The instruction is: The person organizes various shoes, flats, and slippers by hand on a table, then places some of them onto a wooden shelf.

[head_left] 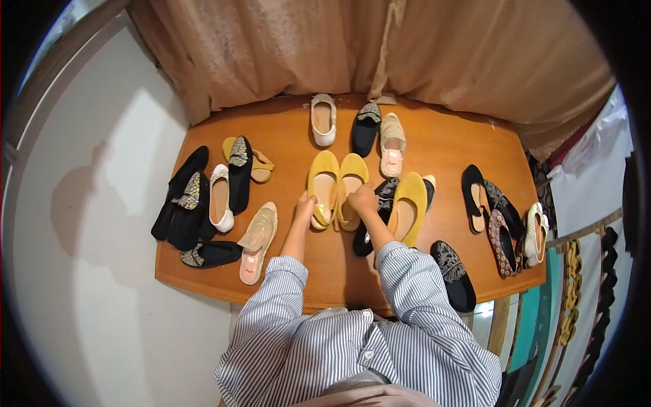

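Two yellow slingback shoes stand side by side at the middle of the wooden table, toes pointing away from me. My left hand [306, 205] is closed on the heel side of the left yellow shoe [325, 184]. The right yellow shoe [351, 191] has my right hand [364, 198] closed at its outer edge. Just right of my right hand lies a larger yellow flat [408, 209], partly over black patterned shoes [386, 192]. Beyond the pair are a white flat [323, 121], a black loafer [366, 130] and a beige mule [392, 144].
Shoes crowd the left of the table [291, 146], with a beige mule [259, 243] near the front. More shoes, including a white one [536, 234], lie at the right. A black loafer [453, 276] sits at the front edge. Brown curtains [271, 51] hang behind.
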Demonstrator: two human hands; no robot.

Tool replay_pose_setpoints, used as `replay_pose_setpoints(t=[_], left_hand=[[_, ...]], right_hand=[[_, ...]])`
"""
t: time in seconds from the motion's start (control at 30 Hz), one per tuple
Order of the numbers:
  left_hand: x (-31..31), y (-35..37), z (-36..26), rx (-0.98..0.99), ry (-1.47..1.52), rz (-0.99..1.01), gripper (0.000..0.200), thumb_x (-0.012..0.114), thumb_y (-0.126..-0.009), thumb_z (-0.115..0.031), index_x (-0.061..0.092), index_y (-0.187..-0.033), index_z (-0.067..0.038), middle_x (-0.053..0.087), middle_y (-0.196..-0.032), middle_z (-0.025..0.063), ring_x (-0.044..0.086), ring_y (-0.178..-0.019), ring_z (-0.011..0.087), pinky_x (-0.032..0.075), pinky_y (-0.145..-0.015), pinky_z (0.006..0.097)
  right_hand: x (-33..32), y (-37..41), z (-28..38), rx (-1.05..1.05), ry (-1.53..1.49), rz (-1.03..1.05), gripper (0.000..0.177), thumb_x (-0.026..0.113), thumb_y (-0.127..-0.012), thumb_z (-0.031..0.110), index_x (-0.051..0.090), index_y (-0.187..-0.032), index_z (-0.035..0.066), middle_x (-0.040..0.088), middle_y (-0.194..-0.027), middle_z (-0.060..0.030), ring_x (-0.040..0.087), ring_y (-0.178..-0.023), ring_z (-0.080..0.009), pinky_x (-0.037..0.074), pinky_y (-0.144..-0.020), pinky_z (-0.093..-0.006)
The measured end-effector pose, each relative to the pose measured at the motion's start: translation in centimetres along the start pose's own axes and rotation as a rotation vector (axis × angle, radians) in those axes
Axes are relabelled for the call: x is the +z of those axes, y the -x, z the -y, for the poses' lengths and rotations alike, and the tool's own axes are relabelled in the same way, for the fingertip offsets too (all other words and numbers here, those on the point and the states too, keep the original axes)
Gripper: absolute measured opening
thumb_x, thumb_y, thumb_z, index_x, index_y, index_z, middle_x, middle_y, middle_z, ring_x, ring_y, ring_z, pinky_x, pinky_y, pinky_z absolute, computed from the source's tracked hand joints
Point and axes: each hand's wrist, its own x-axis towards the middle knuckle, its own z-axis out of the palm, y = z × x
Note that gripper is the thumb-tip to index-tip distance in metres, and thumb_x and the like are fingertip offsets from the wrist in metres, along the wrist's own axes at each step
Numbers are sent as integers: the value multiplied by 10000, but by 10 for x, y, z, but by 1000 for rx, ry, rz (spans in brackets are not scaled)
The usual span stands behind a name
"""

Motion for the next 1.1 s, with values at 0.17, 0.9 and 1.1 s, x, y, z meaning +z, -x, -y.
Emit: replay_pose_setpoints(t=[0.17,0.9,1.1], left_hand=[[-4,19,-13,-79,146,77,422,421,-693,-32,469,-1109,19,528,-1017,116,480,-935,205,368,-846,294],[550,392,-15,272,192,1196,318,430,-748,-29,504,-1054,16,537,-787,9,479,-652,81,400,-580,208],[646,582,48,-31,89,1512,387,464,-714,-17,492,-1100,11,571,-893,71,529,-770,145,433,-681,258]], right_hand=[[5,-26,-14,48,-124,252,439,572,-739,223,508,-1080,-47,572,-1060,-201,555,-983,-327,430,-826,-370],[-348,209,-537,200,-1081,-1180,253,519,-854,108,493,-1071,-20,587,-966,-90,545,-852,-160,432,-766,-297],[-384,354,-710,543,-1022,-1343,240,504,-844,86,489,-1061,-14,581,-972,-104,558,-865,-198,431,-781,-310]])
